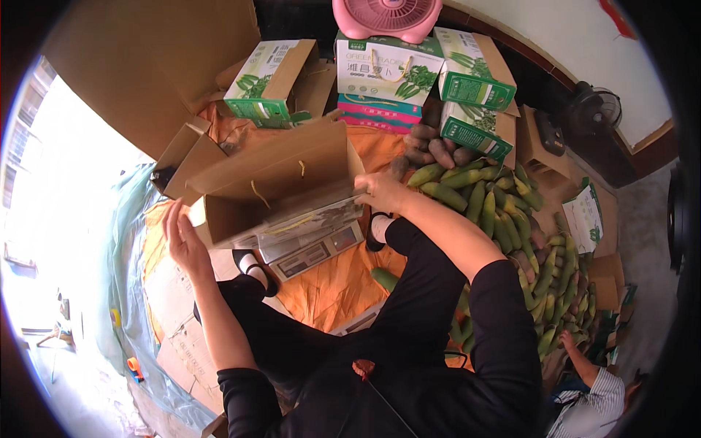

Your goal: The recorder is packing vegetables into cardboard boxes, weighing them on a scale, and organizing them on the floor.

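Observation:
An open cardboard box (277, 186) with yellow cord handles sits between my feet on a grey weighing scale (314, 254), its inside visible and no contents showing. At its right end, my right hand (381, 192) has its fingers bent over the box's near right corner. My left hand (185, 237) is by the left end, fingers stretched out beside a raised flap. Whether the left fingertips touch that flap cannot be made out. The box's front wall is slightly blurred.
Long green radishes (500, 212) lie heaped at the right, with reddish-brown roots (431, 150) behind them. Printed cartons (391, 66) stand at the back, one under a pink fan (388, 16). Orange sheeting (328, 292) covers the floor. Another person's hand (568, 340) reaches toward the heap at lower right.

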A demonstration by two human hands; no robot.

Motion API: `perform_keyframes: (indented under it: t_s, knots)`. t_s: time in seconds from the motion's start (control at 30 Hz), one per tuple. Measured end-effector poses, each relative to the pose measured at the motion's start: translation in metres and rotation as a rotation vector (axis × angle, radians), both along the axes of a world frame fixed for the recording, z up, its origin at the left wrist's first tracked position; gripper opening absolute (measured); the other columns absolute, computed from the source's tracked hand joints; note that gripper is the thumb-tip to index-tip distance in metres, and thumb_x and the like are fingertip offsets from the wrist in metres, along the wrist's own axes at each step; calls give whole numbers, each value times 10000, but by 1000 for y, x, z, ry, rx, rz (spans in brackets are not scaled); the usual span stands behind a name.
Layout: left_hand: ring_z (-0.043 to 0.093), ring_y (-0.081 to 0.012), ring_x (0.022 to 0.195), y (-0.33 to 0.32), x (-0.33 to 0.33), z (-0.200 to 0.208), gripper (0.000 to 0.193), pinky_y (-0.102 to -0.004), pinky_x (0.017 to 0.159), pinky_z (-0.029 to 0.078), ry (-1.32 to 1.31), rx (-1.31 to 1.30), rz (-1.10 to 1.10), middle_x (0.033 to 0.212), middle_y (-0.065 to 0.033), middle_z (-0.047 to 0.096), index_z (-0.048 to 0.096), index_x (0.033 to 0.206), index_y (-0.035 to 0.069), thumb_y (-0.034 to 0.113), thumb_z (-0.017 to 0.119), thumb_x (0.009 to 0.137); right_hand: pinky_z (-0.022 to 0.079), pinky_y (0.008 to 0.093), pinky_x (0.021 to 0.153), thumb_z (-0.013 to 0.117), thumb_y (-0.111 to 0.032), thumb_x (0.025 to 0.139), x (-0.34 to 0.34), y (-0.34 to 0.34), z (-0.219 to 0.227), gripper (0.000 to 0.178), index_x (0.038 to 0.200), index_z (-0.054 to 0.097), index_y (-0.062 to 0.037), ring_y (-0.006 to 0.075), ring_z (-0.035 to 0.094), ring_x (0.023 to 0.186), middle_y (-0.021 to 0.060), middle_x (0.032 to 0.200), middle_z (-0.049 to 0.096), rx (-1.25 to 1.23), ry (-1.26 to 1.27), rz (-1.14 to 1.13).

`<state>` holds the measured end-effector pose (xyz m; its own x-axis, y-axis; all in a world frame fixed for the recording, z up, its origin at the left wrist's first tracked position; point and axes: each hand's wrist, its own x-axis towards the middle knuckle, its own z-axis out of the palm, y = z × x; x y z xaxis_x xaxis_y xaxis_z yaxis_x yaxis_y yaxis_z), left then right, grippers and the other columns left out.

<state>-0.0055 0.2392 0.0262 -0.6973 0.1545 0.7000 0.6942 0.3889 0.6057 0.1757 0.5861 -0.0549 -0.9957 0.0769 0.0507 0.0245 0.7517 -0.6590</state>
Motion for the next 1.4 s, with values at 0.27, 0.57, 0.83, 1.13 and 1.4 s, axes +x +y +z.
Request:
perform_keyframes:
  t_s: [0.27,0.57,0.83,1.13,1.4]
  knots:
    - [615,-332,1025,37,29,-7,411,-377,881,483,-668,-760,-673,1113,-168,632,628,1158,42,280,693,828,470,378,693,621,-93,702,-6,33,-37,110,786,687,-119,288,606,838,76,823,595,54,130,178]
    - [485,-310,1211,54,57,-20,930,-437,1012,371,-518,-1085,-666,1300,-114,529,399,1410,136,230,819,585,427,380,1005,603,56,746,14,39,25,471,1201,590,-67,322,489,1232,154,1388,459,46,108,-75]
    - [491,-333,1198,71,65,-24,975,-470,1018,369,-427,-1158,-572,1291,-143,520,350,1440,160,365,780,590,509,314,777,626,-57,839,172,90,12,303,1142,628,-53,160,648,894,103,1021,684,-210,44,-708]
    - [519,-359,1155,60,61,-38,912,-459,982,402,-474,-822,-739,1263,-162,533,432,1387,97,417,758,598,474,482,804,621,-267,805,337,15,-132,259,991,666,-92,348,622,929,157,940,664,98,-720,-1056]
    - [428,-332,1267,85,89,-29,851,-452,1062,319,-206,-1076,-651,1363,-141,472,443,1382,91,195,760,599,479,460,864,635,-309,822,371,-27,-171,297,989,678,-67,335,622,995,160,1032,664,-56,-865,-1246]
